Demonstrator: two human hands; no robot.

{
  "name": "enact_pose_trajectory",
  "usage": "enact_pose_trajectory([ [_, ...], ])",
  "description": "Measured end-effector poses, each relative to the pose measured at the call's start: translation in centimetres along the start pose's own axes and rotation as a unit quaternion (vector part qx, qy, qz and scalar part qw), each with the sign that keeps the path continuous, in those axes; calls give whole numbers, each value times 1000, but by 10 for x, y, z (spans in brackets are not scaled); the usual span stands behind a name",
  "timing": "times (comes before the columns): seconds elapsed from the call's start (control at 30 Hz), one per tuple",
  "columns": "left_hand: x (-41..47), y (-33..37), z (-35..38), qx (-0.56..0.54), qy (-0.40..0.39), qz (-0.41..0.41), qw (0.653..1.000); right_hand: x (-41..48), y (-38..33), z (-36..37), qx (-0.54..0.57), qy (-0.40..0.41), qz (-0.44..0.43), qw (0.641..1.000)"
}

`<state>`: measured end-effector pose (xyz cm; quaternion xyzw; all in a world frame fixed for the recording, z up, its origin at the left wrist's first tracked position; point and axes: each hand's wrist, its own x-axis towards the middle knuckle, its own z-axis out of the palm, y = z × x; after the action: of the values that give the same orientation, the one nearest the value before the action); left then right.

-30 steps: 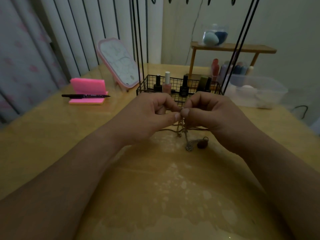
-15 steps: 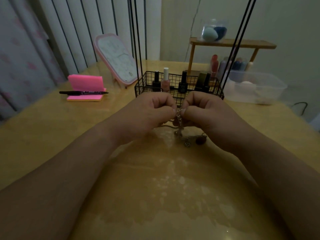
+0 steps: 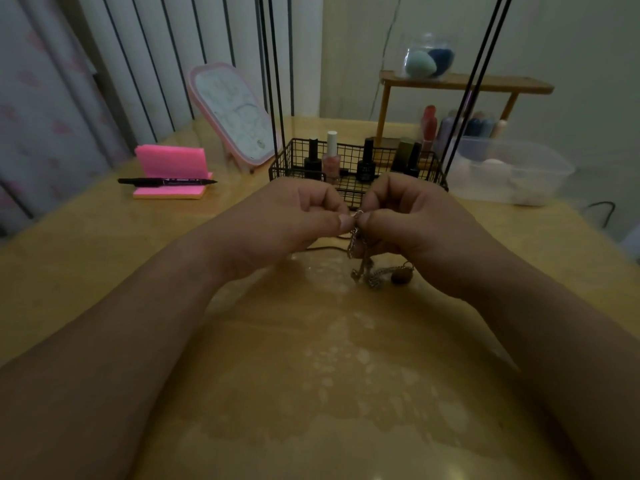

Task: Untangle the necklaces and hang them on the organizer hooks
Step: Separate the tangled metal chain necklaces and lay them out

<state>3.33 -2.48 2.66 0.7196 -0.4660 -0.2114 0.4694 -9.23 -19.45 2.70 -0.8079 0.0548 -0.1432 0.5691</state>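
Head — necklaces (image 3: pixel 362 270) under left grip (image 3: pixel 291 220), right grip (image 3: pixel 415 220)

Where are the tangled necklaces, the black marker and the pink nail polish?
tangled necklaces (image 3: pixel 372 282): head view, dangling chain bunch.
black marker (image 3: pixel 166 181): head view, middle of barrel.
pink nail polish (image 3: pixel 331 165): head view, bottle body.

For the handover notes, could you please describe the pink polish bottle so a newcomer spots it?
Find the black wire basket mid-table. The pink polish bottle stands second from its left end. Only it has a white cap; its neighbours are black.
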Motion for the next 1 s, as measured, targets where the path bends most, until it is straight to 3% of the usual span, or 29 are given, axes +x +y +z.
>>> enact_pose_trajectory([
  [0.2, 1, -1, -1, -54, 32, 14, 998, 2, 0, -6, 143, -16, 58, 988],
  [0.33, 3, -3, 2, -103, 11, 10, 995, 1, 1, -5, 152, -51, 80, 984],
  [0.5, 5, -6, 4, -176, -30, -7, 984, 3, 1, -3, 158, -32, 70, 984],
  [0.8, 2, -2, 5, -75, 28, 9, 997, 2, 1, -3, 126, -49, 53, 989],
  [1.0, 3, -2, 6, -38, 93, 45, 994, 2, 0, -3, 110, -53, 98, 988],
])
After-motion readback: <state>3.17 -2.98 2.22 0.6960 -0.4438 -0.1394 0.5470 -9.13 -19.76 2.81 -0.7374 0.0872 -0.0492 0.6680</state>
